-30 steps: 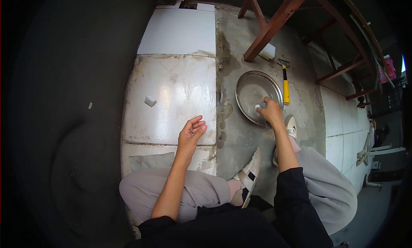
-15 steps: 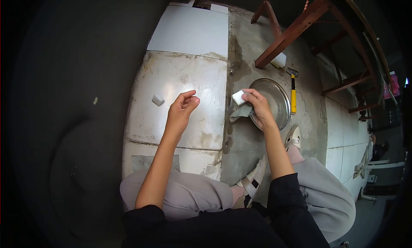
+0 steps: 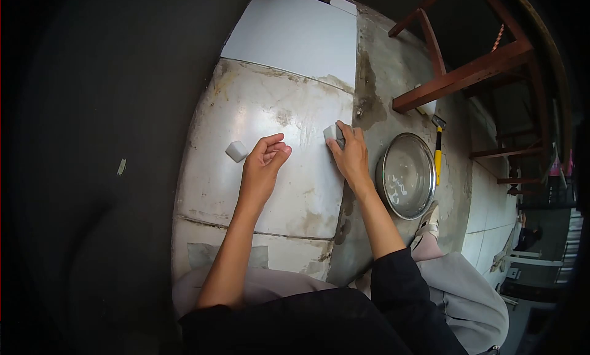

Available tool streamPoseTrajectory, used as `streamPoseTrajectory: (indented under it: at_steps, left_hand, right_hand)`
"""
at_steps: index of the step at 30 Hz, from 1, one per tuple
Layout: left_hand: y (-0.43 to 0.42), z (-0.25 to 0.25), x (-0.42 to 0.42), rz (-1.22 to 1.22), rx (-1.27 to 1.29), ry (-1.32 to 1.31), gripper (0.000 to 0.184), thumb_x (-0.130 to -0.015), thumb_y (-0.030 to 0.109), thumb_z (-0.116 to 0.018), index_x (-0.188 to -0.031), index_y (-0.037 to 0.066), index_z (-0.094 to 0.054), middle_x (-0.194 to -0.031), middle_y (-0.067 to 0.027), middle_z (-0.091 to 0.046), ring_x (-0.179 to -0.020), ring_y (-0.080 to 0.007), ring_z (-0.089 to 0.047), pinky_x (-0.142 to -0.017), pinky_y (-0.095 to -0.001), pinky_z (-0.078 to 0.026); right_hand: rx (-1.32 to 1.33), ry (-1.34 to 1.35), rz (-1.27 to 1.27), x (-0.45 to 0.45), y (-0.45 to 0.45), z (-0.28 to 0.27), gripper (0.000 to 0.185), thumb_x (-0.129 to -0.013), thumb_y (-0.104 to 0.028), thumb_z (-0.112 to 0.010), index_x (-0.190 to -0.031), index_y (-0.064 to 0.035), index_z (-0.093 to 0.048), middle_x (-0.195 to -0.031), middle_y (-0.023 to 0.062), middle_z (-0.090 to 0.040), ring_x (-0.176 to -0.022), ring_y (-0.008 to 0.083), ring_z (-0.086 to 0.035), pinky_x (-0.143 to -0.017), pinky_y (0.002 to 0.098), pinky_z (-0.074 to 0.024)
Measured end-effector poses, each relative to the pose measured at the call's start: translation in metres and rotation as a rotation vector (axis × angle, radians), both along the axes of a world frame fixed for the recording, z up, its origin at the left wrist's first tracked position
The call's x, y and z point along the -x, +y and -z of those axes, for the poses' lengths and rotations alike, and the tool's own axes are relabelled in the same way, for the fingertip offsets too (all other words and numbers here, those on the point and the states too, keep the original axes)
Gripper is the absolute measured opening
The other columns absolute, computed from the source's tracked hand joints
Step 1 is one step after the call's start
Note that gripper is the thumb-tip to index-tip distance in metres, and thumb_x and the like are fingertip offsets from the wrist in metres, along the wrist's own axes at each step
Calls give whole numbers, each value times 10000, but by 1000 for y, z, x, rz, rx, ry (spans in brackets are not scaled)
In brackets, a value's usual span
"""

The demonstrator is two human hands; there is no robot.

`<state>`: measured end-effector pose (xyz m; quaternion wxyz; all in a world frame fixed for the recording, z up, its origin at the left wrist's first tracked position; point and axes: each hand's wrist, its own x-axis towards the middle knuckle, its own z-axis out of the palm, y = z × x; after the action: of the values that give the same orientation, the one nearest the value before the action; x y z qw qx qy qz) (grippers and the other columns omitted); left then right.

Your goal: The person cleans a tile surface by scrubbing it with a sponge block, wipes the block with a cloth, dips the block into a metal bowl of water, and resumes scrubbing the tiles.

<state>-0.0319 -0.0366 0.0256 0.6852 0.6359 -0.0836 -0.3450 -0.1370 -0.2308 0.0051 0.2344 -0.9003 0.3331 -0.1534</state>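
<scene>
My right hand (image 3: 351, 155) pinches a small white block (image 3: 331, 133) between thumb and fingers, just over the right side of the stained white tile (image 3: 276, 189). A bit of grey shows between the block and my palm; its kind is hidden. My left hand (image 3: 265, 161) hovers over the tile's middle, holding nothing, its fingers loosely bent and the thumb apart. Close by on its left, a second white block (image 3: 236, 151) rests on the tile. Lower down, a flat grey sheet (image 3: 258, 257) lies near my knee.
To the right, a round metal basin (image 3: 380, 177) with clear liquid stands on wet concrete. Beside it lies a yellow-and-black-handled scraper (image 3: 438, 158). A reddish wooden table frame (image 3: 464, 75) reaches in at the upper right. A cleaner white tile (image 3: 292, 35) lies beyond.
My right hand has moved left with the white block, from beside the basin to over the tile. The grey piece that hung below it is now mostly hidden. My left hand has barely moved.
</scene>
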Motion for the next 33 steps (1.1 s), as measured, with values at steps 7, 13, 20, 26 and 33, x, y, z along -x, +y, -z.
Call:
streamPoseTrajectory:
  at_steps: [7, 13, 20, 26, 33]
  left_hand:
    - [1, 11, -4, 4, -2, 106, 417, -930, 202, -670, -1280, -5, -574, -1201, -143, -614, -1094, -175, -582, -978, -288, -457]
    - [4, 15, -7, -9, 21, 125, 398, -942, 168, -655, -1287, -8, -561, -1204, -150, -609, -1093, -171, -580, -976, -284, -461]
    - [9, 22, -3, -23, 0, 135, 387, -947, 156, -646, -1287, -10, -560, -1201, -151, -612, -1095, -168, -578, -961, -281, -469]
    - [8, 18, -1, -5, 30, 130, 388, -947, 154, -644, -1287, -12, -559, -1197, -150, -613, -1092, -169, -577, -957, -282, -469]
    - [9, 18, -4, -30, 13, 122, 388, -949, 180, -642, -1284, 0, -566, -1191, -148, -619, -1088, -173, -579, -955, -298, -469]
  right_hand:
    - [127, -19, 8, -51, -30, 11, 433, -837, -169, -721, -1226, -17, -606, -1058, 222, -596, -930, 402, -633, -838, 435, -514]
    - [191, -12, -24, -57, -27, 9, 419, -823, -136, -703, -1207, -6, -599, -1016, 242, -578, -856, 422, -636, -768, 470, -531]
    - [206, -16, -90, -53, -21, 16, 427, -814, -146, -705, -1204, -10, -598, -991, 223, -567, -832, 426, -636, -733, 481, -535]
    - [228, 26, 33, -94, -51, 16, 423, -808, -165, -714, -1183, -2, -607, -1023, 262, -583, -854, 434, -651, -755, 475, -545]
    - [215, 2, -74, -79, -33, 20, 428, -816, -175, -709, -1199, -12, -608, -1029, 246, -571, -852, 433, -651, -742, 479, -551]
